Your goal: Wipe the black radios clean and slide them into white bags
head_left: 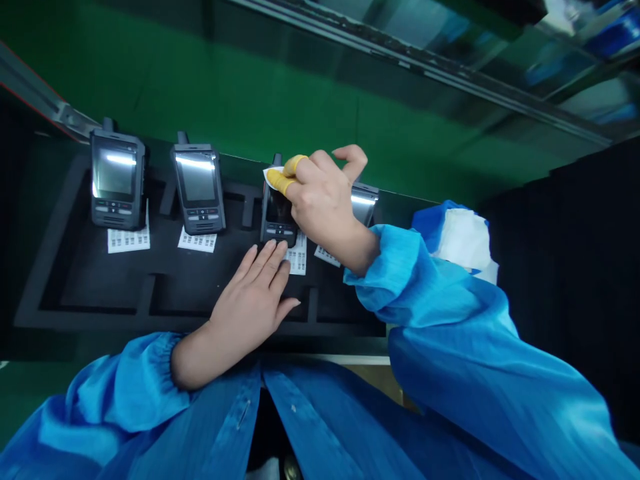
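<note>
My right hand (323,197), with yellow finger cots on two fingers, presses a small white wipe (270,177) against the top of a black handheld radio (280,230). Much of that radio's screen is hidden beneath the hand. My left hand (253,287) lies flat with fingers stretched out, their tips at the radio's lower edge. A sheet of printed labels (299,257) sticks out from under this radio. To the left stand two similar radios, one in the middle (199,187) and one at the far left (117,177), both with lit-looking, glare-streaked screens.
A black foam tray (185,323) with recesses carries the radios. Another radio (365,200) is partly covered by my right wrist. On the right sits a blue and white pack of wipes (463,237). A metal rail (400,60) runs above the green surface (280,87).
</note>
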Demonstrator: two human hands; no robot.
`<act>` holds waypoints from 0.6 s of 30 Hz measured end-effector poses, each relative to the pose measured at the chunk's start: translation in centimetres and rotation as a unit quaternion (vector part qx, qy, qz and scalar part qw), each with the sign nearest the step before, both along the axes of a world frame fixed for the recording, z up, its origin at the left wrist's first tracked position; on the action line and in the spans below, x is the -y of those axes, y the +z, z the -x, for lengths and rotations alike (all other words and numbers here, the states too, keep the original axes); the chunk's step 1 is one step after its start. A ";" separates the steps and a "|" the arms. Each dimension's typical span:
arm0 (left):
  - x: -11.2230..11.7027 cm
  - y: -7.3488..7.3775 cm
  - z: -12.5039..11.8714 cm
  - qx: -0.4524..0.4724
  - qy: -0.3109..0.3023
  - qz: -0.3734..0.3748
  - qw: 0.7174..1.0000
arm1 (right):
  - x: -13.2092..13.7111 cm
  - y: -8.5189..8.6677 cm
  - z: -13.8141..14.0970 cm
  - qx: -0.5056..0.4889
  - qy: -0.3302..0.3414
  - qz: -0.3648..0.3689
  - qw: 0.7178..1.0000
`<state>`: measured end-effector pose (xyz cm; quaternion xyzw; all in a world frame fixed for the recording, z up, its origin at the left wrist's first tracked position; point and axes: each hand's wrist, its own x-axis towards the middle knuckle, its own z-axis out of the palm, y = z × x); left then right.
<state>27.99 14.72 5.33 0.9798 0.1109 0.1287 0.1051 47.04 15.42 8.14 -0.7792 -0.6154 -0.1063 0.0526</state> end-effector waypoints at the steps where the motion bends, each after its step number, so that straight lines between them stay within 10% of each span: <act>1: 0.0 0.0 0.0 0.000 0.000 -0.001 1.000 | 0.2 0.1 -0.3 -0.007 -0.005 0.005 1.000; 18: -0.1 0.1 0.0 -0.005 -0.005 0.024 1.000 | 7.2 -2.1 1.3 0.005 0.124 -0.041 0.991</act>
